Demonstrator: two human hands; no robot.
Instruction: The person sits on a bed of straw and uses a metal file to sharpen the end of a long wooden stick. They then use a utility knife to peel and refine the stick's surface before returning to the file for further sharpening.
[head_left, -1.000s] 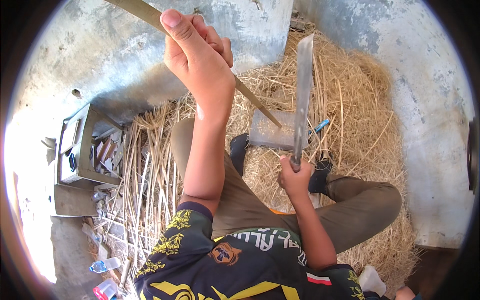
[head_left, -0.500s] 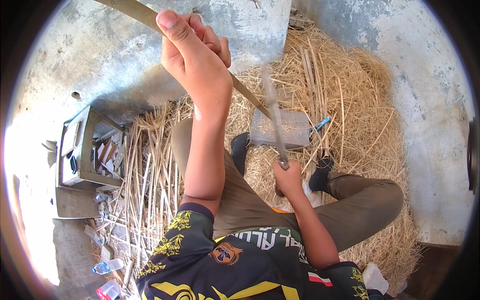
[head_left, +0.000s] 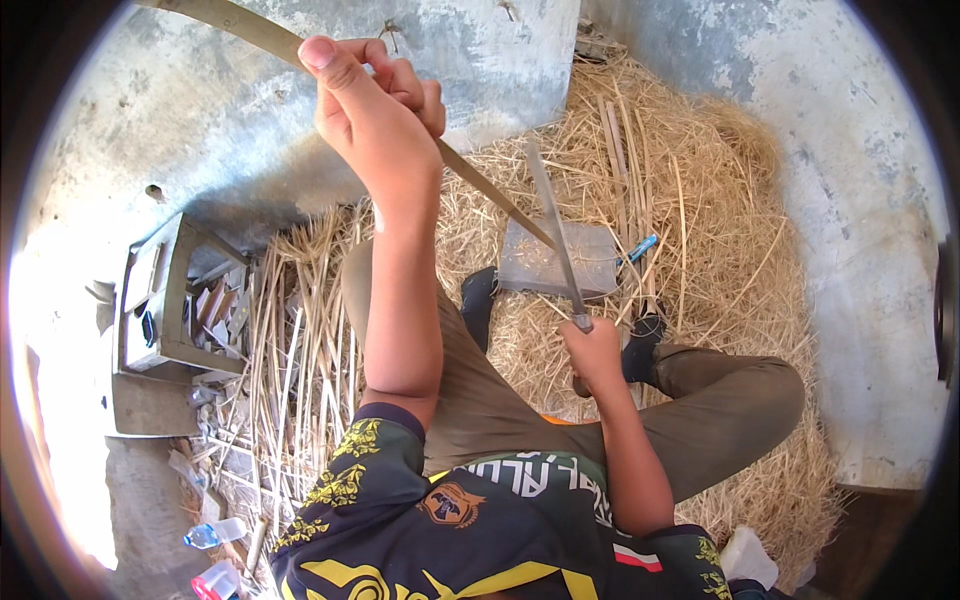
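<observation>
My left hand (head_left: 378, 130), raised in the upper left, is closed round a long, flat bamboo strip (head_left: 488, 192). The strip slants down to the right, and its lower end lies over a grey block (head_left: 522, 268). My right hand (head_left: 592, 355) grips the handle of a long-bladed knife (head_left: 557, 228), its blade pointing up and away over the block. Strip end and blade meet or overlap above the block; whether they touch, I cannot tell.
Pale shavings (head_left: 730, 200) cover the floor around the block and my legs. A blue tool (head_left: 640, 248) lies right of the block. Loose strips (head_left: 300, 340) and a wooden stool-like frame (head_left: 180, 300) are at left, with plastic bottles (head_left: 215, 533) nearer. Walls (head_left: 870, 150) stand behind and right.
My left hand and the bamboo strip have shifted slightly left. My right hand has moved a little to the right with the knife, whose blade was blurred before and now shows sharply.
</observation>
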